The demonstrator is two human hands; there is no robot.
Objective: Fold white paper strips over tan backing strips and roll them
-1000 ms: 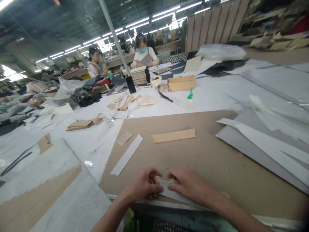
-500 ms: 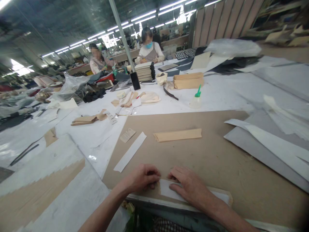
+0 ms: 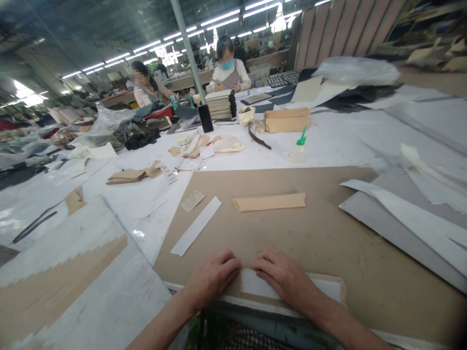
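Note:
A long white strip with a tan border point(image 3: 328, 288) lies at the front edge of the brown board point(image 3: 314, 238). My left hand point(image 3: 215, 274) is at its left end, fingers curled and pressed together; what they hold, if anything, is hidden. Over the strip's left part rests my right hand point(image 3: 282, 277), its fingers together and bent at the upper edge; whether they pinch it is hidden. Farther up the board are a folded tan strip point(image 3: 269, 201), a loose white strip point(image 3: 196, 226) and a small printed tag point(image 3: 192, 200).
Grey and white sheets point(image 3: 408, 223) lie at the right. A green-tipped bottle point(image 3: 298, 148), a phone point(image 3: 205, 118) and a tan stack point(image 3: 287, 120) stand beyond the board. Stepped tan pieces point(image 3: 69, 277) lie at the left. Two people sit across the table.
My left hand has turned, with its fingers now more closed beside the strip. My right hand's fingers have drawn together. The strip has shifted slightly left.

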